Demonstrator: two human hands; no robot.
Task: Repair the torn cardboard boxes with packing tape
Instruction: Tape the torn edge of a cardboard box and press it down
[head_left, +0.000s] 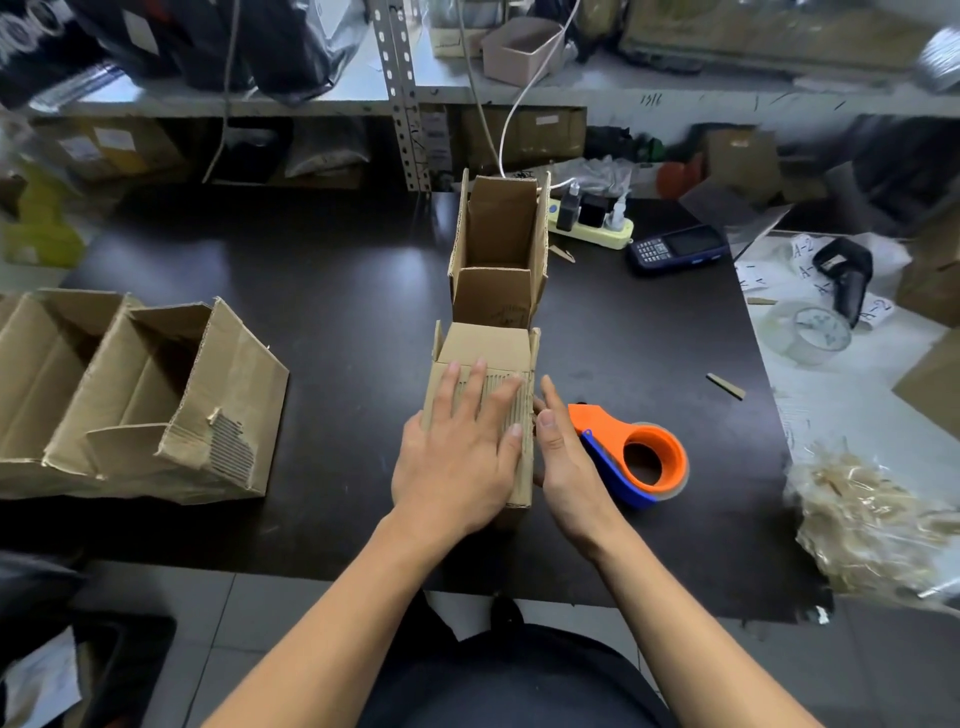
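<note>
You have just one camera, worn on your head; it looks forward and down, close over the dark surface (337, 322); shelves (311, 98) sit far across from you.

The small box (488, 395) is plain brown cardboard, matt, its outer paper stripped near the front so the ribbed corrugation shows. Left of it, the larger box (156, 410) is the same dull cardboard, creased, with a torn patch baring rough fluting. Just right of the small box, the tape dispenser (631, 454) looks like smooth orange and blue plastic. The table (337, 291) beneath is dark and faintly glossy, perhaps laminate.
</note>
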